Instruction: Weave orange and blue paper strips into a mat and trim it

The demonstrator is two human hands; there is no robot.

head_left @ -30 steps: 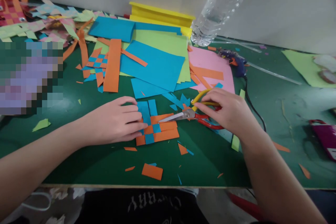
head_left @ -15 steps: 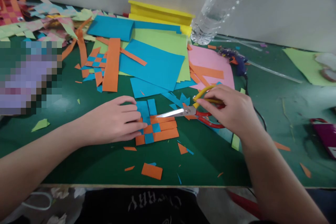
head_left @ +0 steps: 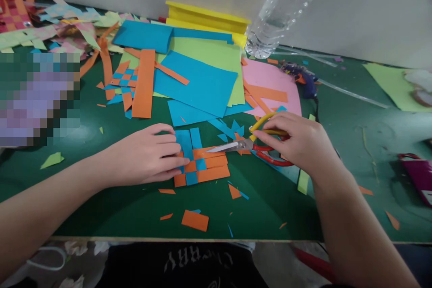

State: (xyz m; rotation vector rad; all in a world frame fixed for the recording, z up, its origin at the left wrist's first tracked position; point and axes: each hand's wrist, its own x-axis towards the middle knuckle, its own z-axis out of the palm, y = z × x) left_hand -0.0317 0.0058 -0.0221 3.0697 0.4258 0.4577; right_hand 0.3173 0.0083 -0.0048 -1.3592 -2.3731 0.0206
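Observation:
Blue and orange paper strips form a small woven piece [head_left: 212,166] flat on the table. My left hand [head_left: 157,155] lies over its left part, fingers spread and pressing down; its thumb side is partly hidden. In my right hand [head_left: 293,139] is a pair of scissors [head_left: 241,145] with red and yellow handles. Their blades look closed and point left, with the tip over the upper orange strip. How the fingers sit inside the handle loops is partly hidden.
Blue sheets [head_left: 195,83], a wide orange strip [head_left: 143,83] and a pink sheet [head_left: 270,78] lie behind. A tilted water bottle [head_left: 275,18] stands near the wall, beside a glue gun [head_left: 305,78]. Paper scraps, including an orange rectangle [head_left: 195,220], lie toward the front edge [head_left: 135,238].
The scissors in my right hand have shifted slightly to the right, so their tip sits a little farther along the orange strip. My left hand and the woven piece stay in place.

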